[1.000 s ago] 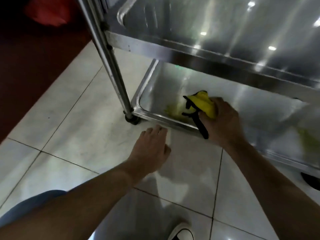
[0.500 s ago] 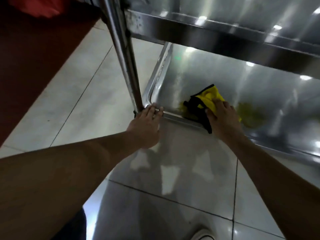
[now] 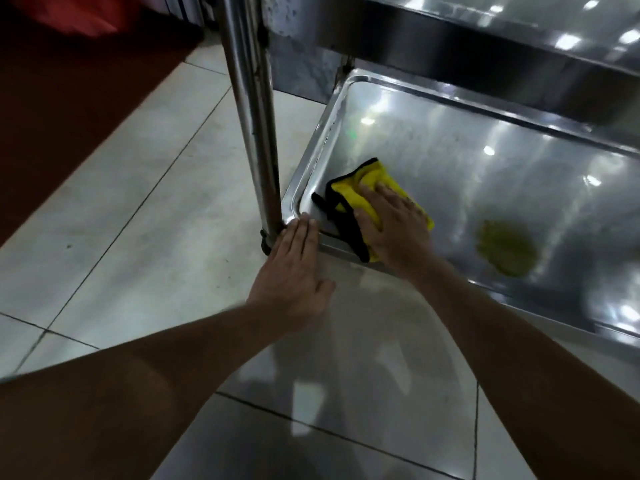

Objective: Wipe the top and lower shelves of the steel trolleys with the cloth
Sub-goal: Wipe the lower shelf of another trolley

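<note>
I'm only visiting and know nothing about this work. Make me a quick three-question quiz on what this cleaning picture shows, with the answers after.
1. True or false: the yellow cloth lies on the trolley's top shelf.
2. Which hand presses the cloth? A) left hand B) right hand C) both
3. Fill in: the left hand has its fingers on the corner of the lower shelf's rim, beside the steel ____.

Key
1. False. It lies in the lower shelf, near its front left corner.
2. B. The right hand lies flat on the cloth.
3. Post.
</note>
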Demonstrator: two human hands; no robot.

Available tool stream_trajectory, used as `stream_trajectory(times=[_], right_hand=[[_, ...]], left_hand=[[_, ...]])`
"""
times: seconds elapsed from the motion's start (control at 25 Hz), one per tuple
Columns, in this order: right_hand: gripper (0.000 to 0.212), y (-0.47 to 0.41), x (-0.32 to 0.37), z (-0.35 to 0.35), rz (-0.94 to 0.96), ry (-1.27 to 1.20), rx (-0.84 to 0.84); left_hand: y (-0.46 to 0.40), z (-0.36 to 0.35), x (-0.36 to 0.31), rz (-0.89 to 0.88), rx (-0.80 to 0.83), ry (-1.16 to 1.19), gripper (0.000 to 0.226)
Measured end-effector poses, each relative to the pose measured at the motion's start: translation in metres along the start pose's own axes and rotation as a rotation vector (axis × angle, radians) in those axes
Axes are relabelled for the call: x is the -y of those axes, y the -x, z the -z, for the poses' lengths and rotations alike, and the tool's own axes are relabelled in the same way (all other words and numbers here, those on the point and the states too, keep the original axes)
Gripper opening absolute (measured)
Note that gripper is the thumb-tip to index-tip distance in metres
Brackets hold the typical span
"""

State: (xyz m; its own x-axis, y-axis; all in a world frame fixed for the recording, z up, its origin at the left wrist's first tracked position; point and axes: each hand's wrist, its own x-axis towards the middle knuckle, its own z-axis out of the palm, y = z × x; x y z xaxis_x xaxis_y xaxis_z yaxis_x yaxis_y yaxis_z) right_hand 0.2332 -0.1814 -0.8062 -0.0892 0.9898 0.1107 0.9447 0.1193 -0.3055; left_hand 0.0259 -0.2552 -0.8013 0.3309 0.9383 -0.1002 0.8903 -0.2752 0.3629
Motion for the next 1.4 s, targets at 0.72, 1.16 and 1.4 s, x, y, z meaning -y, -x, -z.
stream_trajectory(times=[0.72,1.16,1.4], right_hand=[[0.06,-0.012,0.063,-0.02,-0.015,-0.017,0.049],[0.061,0.018,0.023,-0.008,-0.252,0.054,-0.088],[0.057,0.041,-0.006,-0.003,-0.133,-0.048,-0.085]], left_hand=[[0.009,-0.007,-0.001,0.089,-0.049,-0.127,0.091],[0.005,-0.015,-0.013,0.115,-0.147,-0.101,0.088],[0.012,-0.017,-0.011,0.09,-0.16,-0.155,0.087]])
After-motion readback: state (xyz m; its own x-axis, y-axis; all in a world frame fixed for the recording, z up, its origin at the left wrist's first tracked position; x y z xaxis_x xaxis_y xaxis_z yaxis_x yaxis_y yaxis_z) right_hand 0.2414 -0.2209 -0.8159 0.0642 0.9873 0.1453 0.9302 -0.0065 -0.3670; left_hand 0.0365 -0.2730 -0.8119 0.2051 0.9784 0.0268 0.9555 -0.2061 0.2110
